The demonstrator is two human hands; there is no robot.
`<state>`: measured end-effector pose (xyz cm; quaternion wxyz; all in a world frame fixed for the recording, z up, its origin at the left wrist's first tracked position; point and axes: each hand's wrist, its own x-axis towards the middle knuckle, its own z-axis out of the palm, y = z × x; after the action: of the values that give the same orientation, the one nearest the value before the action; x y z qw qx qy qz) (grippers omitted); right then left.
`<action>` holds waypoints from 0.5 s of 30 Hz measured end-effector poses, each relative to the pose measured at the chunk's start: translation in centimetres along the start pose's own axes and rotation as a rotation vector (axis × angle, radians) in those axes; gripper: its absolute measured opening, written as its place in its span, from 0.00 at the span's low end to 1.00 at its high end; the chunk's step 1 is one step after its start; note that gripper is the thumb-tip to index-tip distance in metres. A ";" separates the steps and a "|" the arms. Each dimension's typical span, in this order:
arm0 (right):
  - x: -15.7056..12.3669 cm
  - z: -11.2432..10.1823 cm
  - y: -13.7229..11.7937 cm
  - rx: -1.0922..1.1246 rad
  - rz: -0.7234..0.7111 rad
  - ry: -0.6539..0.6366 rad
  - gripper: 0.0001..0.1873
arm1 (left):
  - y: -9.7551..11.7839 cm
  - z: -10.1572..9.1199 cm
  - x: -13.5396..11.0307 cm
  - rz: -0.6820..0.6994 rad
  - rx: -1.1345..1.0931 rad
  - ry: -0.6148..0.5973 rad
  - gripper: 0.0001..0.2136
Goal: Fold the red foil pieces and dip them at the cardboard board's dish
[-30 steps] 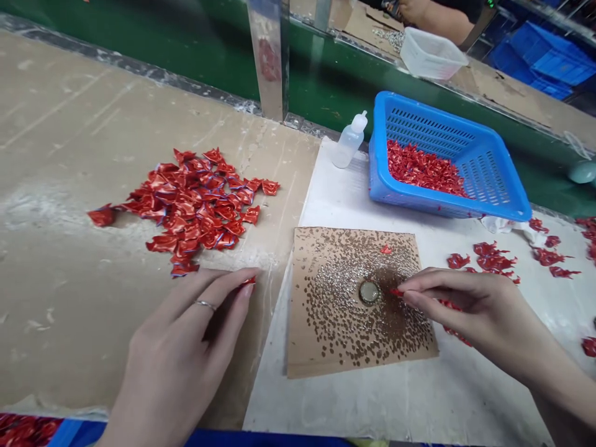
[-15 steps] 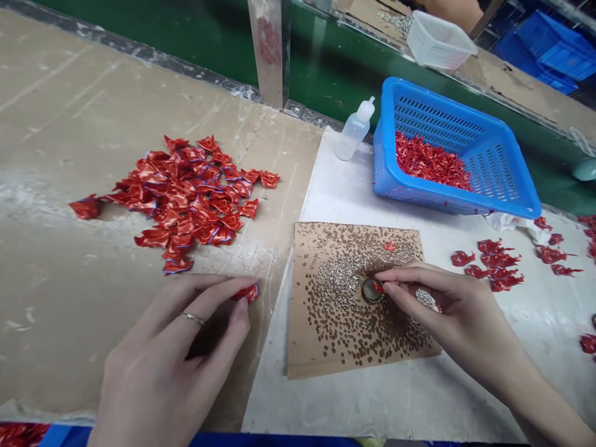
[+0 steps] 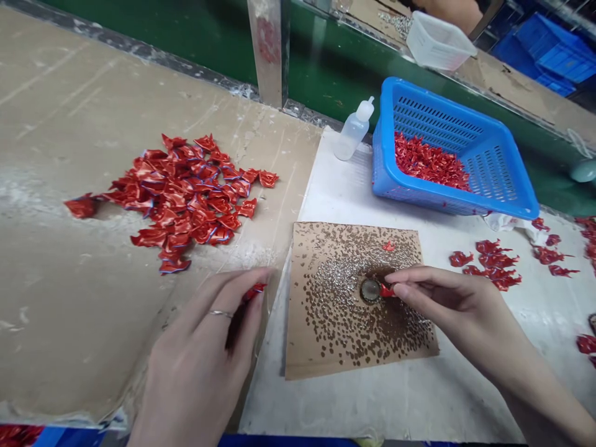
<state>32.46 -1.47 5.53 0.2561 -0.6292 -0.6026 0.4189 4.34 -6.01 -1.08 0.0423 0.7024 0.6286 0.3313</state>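
1 basket [image 3: 421,186], 1 btl [image 3: 352,131], 1 card [image 3: 321,347], 2 hands [image 3: 200,366] [image 3: 447,304].

The left hand [image 3: 205,366] wears a thin silver ring [image 3: 220,313] on one finger. The right hand [image 3: 447,304] and its forearm [image 3: 535,391] are bare, with short, plain nails.

A heap of red foil pieces [image 3: 186,198] lay on the brown board [image 3: 69,112] at the left. A blue basket [image 3: 437,124] stood at the back of the white sheet [image 3: 344,192] with more red scraps [image 3: 431,162] inside, and a small squeeze bottle [image 3: 352,131] stood just beside its left wall. Loose red bits [image 3: 493,261] lay scattered at the right. Beyond a metal post [image 3: 267,49] sat a white tub [image 3: 437,43]
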 end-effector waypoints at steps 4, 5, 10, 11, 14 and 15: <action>-0.2 -0.7 0.4 0.220 0.148 -0.099 0.08 | -0.3 0.3 -0.6 0.023 0.053 0.051 0.10; -0.3 -0.9 0.5 0.255 0.168 -0.118 0.09 | -0.5 0.3 -0.8 0.027 0.063 0.044 0.11; -0.6 -1.2 0.4 0.307 0.185 -0.148 0.09 | -0.9 0.0 -1.4 0.002 0.089 -0.031 0.18; -0.7 -1.2 0.4 0.306 0.183 -0.144 0.10 | -0.8 0.0 -1.4 -0.022 0.075 -0.037 0.18; -0.7 -1.4 0.4 0.291 0.183 -0.123 0.12 | -0.1 -0.1 -1.3 -0.114 0.002 0.029 0.14; -0.8 -1.4 0.5 0.288 0.181 -0.121 0.12 | 0.2 -0.1 -1.3 -0.153 -0.029 0.047 0.12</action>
<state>33.99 -2.01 6.03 0.2682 -0.6114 -0.4914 0.5594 4.46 -7.25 -1.48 0.0628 0.6437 0.6763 0.3525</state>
